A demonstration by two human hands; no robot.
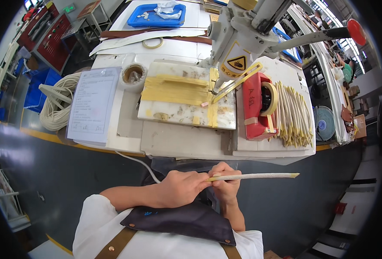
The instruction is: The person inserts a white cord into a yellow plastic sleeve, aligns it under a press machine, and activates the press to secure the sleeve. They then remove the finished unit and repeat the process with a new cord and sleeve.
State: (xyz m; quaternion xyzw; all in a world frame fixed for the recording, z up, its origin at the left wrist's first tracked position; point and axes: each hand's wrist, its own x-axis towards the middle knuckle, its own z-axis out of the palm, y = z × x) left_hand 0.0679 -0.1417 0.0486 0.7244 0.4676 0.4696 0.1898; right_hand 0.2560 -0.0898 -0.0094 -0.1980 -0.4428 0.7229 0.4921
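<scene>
In front of my body, both hands meet on a short length of white cord [260,176]. Yellow tape wraps its pointed right end, and some yellow also shows at the end between my fingers. My left hand [180,187] is closed, its fingers pinching the cord's left end. Beside it, my right hand [225,184] closes round the cord, which sticks out to the right. A longer white cord [139,160] runs down from the table edge and passes out of sight behind my left hand.
On the table stand a hand press [238,47] with a red-knobbed lever, a taped white board [186,116], a red tape dispenser [251,108] and a row of taped cord pieces [292,114]. A paper sheet [91,103], tape roll [133,77] and cord coil [55,114] lie left.
</scene>
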